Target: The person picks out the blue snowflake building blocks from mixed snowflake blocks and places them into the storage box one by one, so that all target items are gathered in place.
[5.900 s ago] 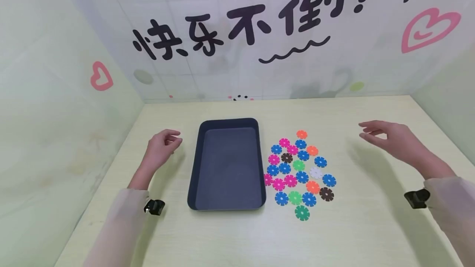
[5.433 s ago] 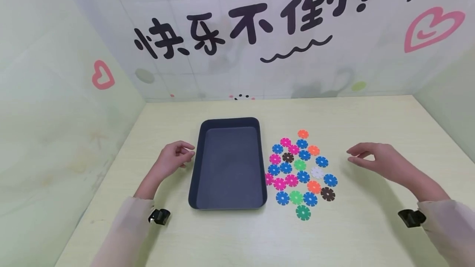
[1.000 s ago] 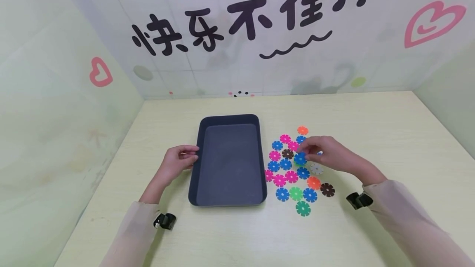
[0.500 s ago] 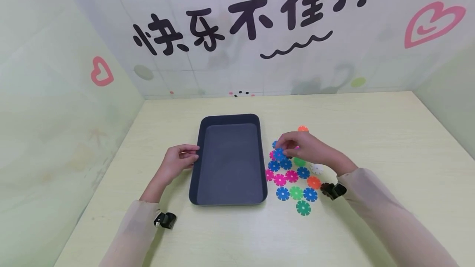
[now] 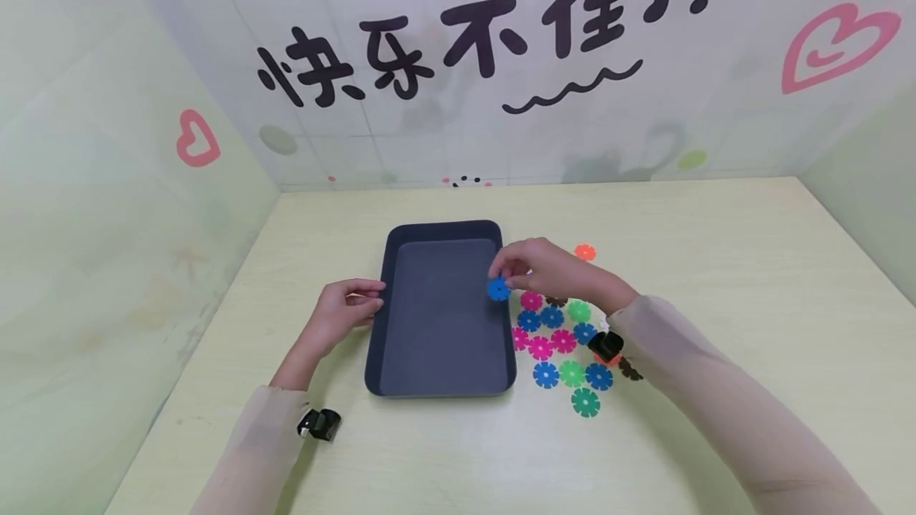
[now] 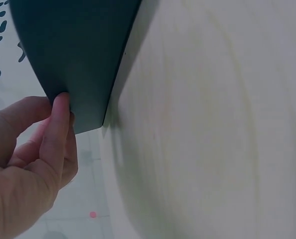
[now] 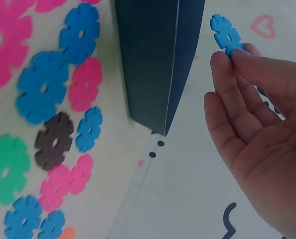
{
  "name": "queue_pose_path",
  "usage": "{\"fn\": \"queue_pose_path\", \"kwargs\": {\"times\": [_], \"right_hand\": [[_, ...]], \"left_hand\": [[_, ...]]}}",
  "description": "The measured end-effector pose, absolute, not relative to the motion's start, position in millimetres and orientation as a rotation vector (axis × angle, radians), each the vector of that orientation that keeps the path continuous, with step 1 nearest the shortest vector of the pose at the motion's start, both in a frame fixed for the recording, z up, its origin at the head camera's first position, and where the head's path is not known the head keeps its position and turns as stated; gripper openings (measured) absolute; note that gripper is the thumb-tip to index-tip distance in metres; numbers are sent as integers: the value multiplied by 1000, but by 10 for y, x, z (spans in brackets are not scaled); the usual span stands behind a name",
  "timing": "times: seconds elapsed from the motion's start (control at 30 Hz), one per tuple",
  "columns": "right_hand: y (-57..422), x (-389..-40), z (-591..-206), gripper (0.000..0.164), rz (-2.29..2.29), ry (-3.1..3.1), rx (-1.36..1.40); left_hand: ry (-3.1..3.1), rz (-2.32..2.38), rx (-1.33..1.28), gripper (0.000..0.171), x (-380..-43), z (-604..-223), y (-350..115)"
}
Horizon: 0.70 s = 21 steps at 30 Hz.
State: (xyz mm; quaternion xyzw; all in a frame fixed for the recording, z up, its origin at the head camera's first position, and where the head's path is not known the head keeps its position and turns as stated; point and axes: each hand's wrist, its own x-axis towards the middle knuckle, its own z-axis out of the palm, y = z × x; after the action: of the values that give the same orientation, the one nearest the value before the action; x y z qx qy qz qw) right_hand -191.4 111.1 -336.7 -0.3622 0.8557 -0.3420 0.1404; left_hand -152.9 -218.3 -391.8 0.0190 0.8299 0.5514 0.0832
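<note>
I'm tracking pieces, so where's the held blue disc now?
In the head view, the blue disc is pinched by the right hand at the tray's right rim, left of the loose discs.

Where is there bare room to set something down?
The tabletop is bare behind the tray, up to the back wall, and in front of it, between the sleeves. The tray's floor is too. Crowded: right of the tray, among the discs and under the right hand; the left hand grips the left rim.

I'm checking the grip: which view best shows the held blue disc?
Right wrist view: the blue disc is largest there, pinched by the right hand. The head view shows it smaller, visually overlapping the tray; the left wrist misses it.
</note>
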Motion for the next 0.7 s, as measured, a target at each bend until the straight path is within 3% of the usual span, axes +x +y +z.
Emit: {"fn": "queue_pose_path", "kwargs": {"times": [0.7], "right_hand": [[486,-2171,-3401,18,-926,2406,-1148]], "left_hand": [[2476,1659,19,31,-1522,-3893,-2167]]}}
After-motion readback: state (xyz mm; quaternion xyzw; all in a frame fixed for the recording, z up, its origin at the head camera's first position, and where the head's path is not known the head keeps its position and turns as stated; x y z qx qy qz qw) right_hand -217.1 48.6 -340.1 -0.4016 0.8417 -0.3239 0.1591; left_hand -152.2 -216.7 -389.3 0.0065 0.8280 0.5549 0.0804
